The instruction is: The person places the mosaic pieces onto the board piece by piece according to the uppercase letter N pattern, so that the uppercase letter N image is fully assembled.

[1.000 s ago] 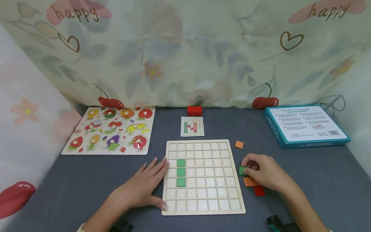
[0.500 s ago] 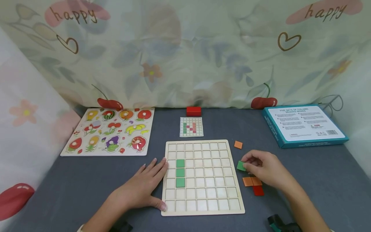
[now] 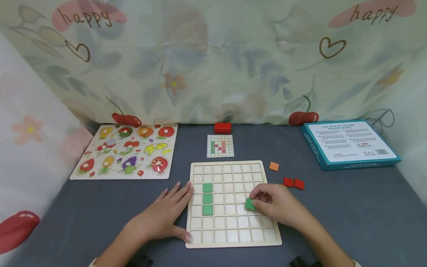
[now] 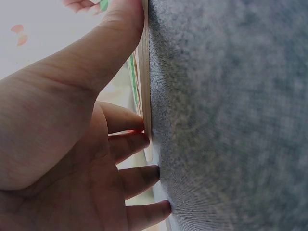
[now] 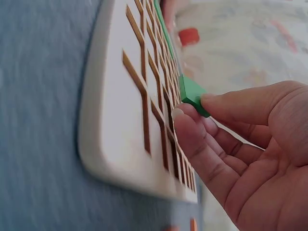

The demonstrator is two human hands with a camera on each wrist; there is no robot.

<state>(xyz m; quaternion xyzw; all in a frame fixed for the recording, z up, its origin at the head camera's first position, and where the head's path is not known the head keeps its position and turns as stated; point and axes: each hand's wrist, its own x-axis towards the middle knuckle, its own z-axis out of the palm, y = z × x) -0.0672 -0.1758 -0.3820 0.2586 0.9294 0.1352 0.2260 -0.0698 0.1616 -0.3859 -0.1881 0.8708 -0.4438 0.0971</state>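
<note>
Dark table (image 3: 83,218), flowered curtain (image 3: 213,74) behind | left hand (image 3: 162,216): fingers spread, touching left edge of grid board (image 3: 232,222) | right hand (image 3: 277,204): thumb and fingers pinch 1 green tile (image 3: 249,204) over the board's right side | hands apart | 3 other green tiles (image 3: 207,199) in 2nd column from left | 2 red tiles (image 3: 288,182), 1 orange tile (image 3: 274,166) right of board

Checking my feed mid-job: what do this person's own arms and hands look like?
The left hand and right hand are bare, with no glove or ring in sight. Only a sliver of pale left sleeve and right sleeve shows. A black item inward of each sleeve is cut off; whether it is worn, I can't tell.
</note>
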